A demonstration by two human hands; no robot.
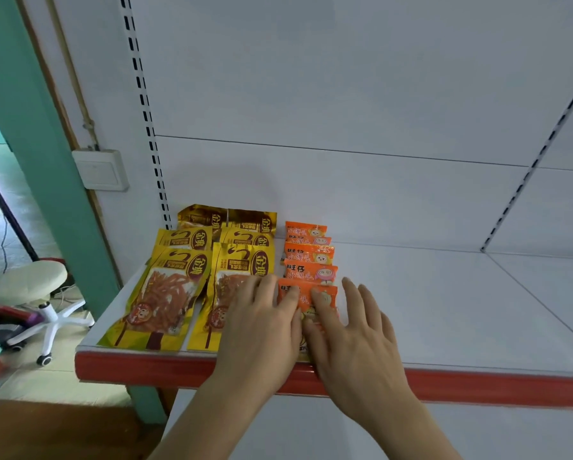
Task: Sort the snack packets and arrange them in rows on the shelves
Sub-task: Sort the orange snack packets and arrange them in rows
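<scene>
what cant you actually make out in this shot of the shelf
Head view only:
- Front orange packet: lower half covered by the left hand and right hand.
- Right-front yellow packet: its right side is under the left hand.
- Back yellow packets: overlapped by those in front, so the count is unclear.

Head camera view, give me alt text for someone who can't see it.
Both hands, left and right, press flat on the front orange packet at the shelf edge. Four more orange packets line up behind it, with two rows of gold packets to their left.
</scene>
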